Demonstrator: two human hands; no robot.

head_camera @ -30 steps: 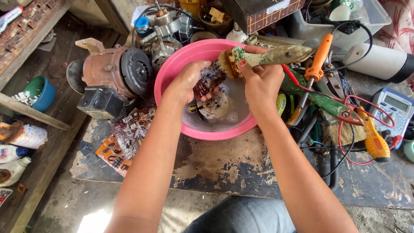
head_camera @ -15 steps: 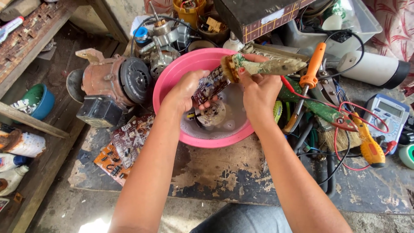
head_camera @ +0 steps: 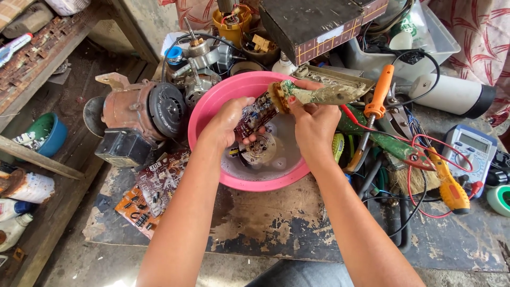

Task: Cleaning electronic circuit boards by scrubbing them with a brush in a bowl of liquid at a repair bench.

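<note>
Fingers of the left hand [head_camera: 226, 125] curled around the lower end of a dark circuit board [head_camera: 255, 114], gripping it over a pink basin [head_camera: 207, 114]. Fingers of the right hand [head_camera: 311, 125] closed around the handle of a worn, paint-stained brush [head_camera: 319, 95], whose bristle end pressed against the upper end of the board. Both hands met above the basin, which sat near the middle of the desk [head_camera: 265, 228], toward its far edge. Cloudy water and a round white part [head_camera: 260, 151] lay in the bottom of the basin.

Going left to right: a blue bowl [head_camera: 45, 135] sat on the floor off the desk's left edge. A rusty electric motor [head_camera: 141, 119] stood at the desk's left side, just beside the basin. A second circuit board [head_camera: 151, 191], red-brown, lay flat near the left front corner. Behind the basin stood a small metal motor assembly [head_camera: 196, 64] and a dark box [head_camera: 319, 24]. Right of the basin, an orange-handled screwdriver [head_camera: 372, 114] leaned among tangled wires. Green-handled pliers [head_camera: 385, 143] lay beside it. A yellow-handled soldering iron [head_camera: 449, 186] rested farther right, and a grey multimeter [head_camera: 470, 151] lay near the desk's right edge.
</note>
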